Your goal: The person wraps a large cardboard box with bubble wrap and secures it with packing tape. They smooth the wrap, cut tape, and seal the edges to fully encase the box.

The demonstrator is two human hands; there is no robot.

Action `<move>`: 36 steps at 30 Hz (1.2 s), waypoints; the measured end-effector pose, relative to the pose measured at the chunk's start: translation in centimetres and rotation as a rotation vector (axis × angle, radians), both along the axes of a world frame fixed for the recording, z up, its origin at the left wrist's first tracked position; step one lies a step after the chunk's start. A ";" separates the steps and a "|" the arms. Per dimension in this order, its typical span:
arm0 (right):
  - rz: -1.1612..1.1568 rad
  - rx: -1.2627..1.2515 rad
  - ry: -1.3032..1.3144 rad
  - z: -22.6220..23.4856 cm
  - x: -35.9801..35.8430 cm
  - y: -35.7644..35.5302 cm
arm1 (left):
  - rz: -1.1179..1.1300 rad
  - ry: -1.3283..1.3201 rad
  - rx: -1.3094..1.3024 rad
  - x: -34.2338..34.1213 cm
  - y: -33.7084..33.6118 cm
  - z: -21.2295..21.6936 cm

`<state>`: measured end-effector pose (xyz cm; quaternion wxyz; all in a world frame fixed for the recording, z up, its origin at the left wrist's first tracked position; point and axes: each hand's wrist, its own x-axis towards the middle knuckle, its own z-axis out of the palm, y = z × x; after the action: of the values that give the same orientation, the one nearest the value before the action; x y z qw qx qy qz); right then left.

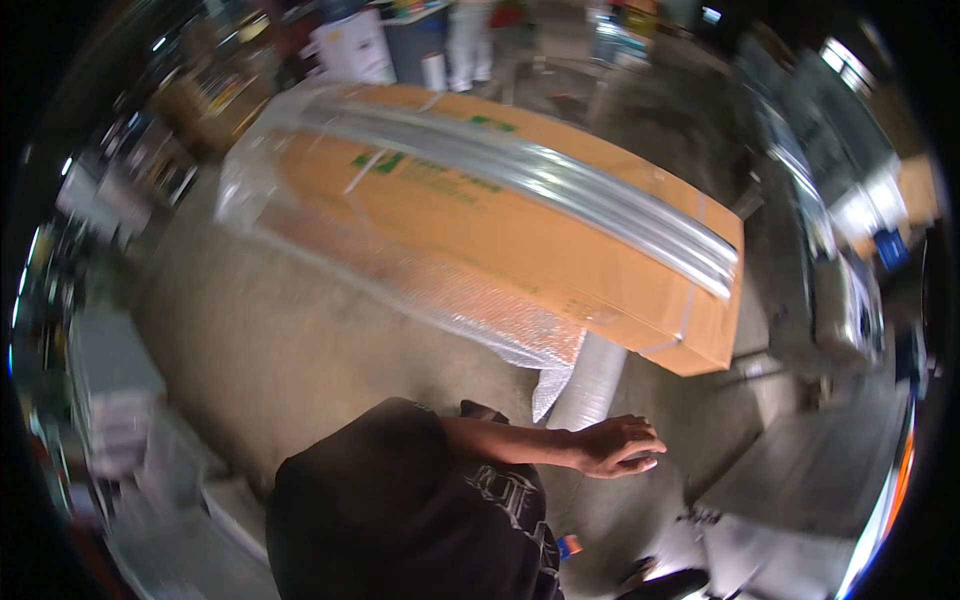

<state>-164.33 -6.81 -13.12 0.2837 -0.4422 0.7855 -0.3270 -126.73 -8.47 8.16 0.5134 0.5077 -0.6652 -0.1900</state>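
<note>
My left hand (612, 447) reaches across to the right in front of my dark shirt, palm down. Its fingers are loosely bent with the thumb apart, and nothing shows in them. Just beyond it lies a pale roll (590, 385), likely bubble wrap, by the near edge of a long brown cardboard box (450, 230). Clear bubble wrap (440, 295) covers the box's left end and drapes down its near side. Along the top runs a bundle of shiny silvery strips (560, 180), slightly blurred. My right hand does not show.
Grey flat panels (810, 470) stand at the lower right, with wrapped goods behind them. Pale stacked boxes (110, 390) line the left side. Another person's light trousers (468, 45) show beyond the box. A small orange and blue thing (568, 546) is beside my shirt.
</note>
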 end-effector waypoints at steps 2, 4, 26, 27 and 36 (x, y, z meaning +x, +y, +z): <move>0.082 -0.241 0.099 3.9 0.2 -8.5 | 0.105 0.027 0.096 0.6 1.7 -0.3; 0.127 -0.483 0.141 7.9 1.2 -14.8 | 0.190 0.052 0.086 2.0 4.9 -1.4; 1.516 -0.627 -0.322 17.2 71.9 17.5 | 1.613 0.260 0.369 26.3 61.3 -5.7; 1.589 -0.654 -0.228 18.1 75.0 18.8 | 1.652 0.319 0.369 27.3 63.0 -5.7; 1.697 -1.080 0.039 23.6 105.9 28.1 | 1.778 0.473 0.494 38.8 73.2 -8.5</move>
<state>-58.47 21.28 10.43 0.1716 -0.9303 -0.0380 -0.3218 -87.97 64.72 -0.37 0.4695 0.8702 0.1446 0.0372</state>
